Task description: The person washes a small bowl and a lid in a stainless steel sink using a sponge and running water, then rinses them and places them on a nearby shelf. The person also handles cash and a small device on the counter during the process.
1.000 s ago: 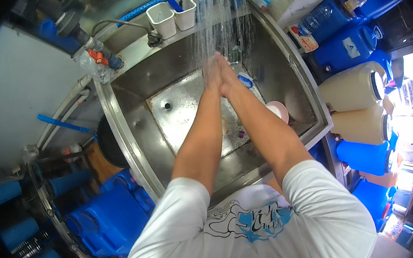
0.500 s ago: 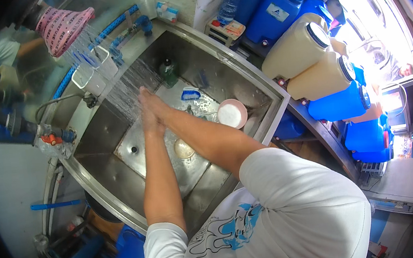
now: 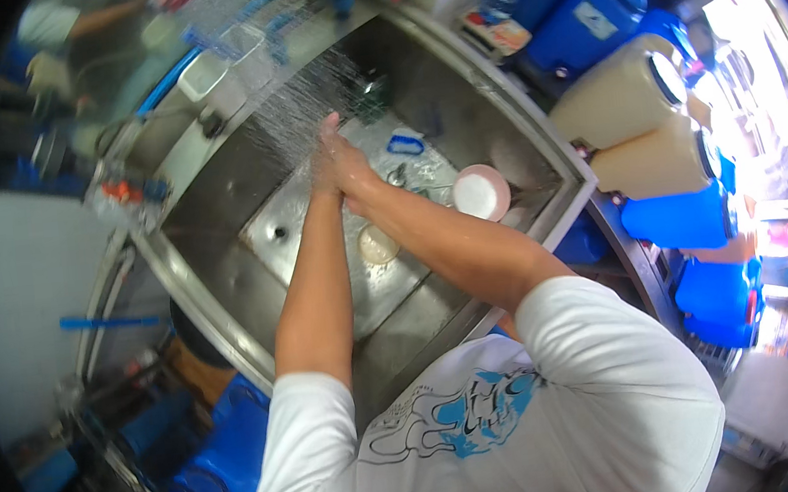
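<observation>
One spray of water (image 3: 304, 98) falls over the sink's far left part, reaching the two hands; its long axis slants from upper left down to the right. The left hand (image 3: 322, 169) and the right hand (image 3: 350, 163) touch each other in it. Together they point away from the body toward the sink's far side, their long axis nearly in line with the left forearm. Blur and water hide most of the fingers, so I cannot tell whether either hand is clenched or flat, nor whether anything lies between the palms.

All this is above one metal sink (image 3: 222, 334). On its bottom, one blue brush (image 3: 405, 145) lies just right of the hands, its length running roughly left to right. One pale disc (image 3: 378, 245) shows between the forearms, and one pink bowl (image 3: 492, 182), white inside, sits right of the right forearm. One dark green bottle (image 3: 375, 91), blurred, is near the far corner.

Two white cups (image 3: 211, 85) stand side by side on the back ledge. At left is one red valve handle (image 3: 121, 192); well to the right, two cream jugs (image 3: 651, 159) stand beside each other.
</observation>
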Available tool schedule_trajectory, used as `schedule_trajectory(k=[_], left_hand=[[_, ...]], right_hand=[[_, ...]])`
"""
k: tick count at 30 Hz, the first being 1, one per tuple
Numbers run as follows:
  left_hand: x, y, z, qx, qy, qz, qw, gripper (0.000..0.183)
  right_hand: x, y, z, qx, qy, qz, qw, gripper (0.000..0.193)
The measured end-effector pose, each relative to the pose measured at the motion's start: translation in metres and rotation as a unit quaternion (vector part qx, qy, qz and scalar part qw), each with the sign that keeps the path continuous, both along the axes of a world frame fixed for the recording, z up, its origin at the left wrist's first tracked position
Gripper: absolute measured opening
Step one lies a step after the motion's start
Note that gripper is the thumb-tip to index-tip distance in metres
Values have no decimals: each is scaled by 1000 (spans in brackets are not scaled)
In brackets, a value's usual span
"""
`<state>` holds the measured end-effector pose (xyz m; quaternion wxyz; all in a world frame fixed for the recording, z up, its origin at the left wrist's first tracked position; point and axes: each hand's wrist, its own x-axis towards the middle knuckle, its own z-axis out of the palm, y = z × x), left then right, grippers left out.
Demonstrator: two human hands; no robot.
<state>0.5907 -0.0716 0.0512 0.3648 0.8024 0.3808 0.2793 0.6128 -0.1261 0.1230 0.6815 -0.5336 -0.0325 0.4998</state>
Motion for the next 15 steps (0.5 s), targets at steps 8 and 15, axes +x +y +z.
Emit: schedule_trajectory(k=[8, 15], left_hand=[[49, 3, 36, 115, 216, -70, 967, 22], [32, -17, 30, -477, -448, 74, 752, 42]], right_hand=[[7, -29, -28, 74, 165, -17, 983, 31], [70, 52, -130, 94, 33, 65, 993, 57]])
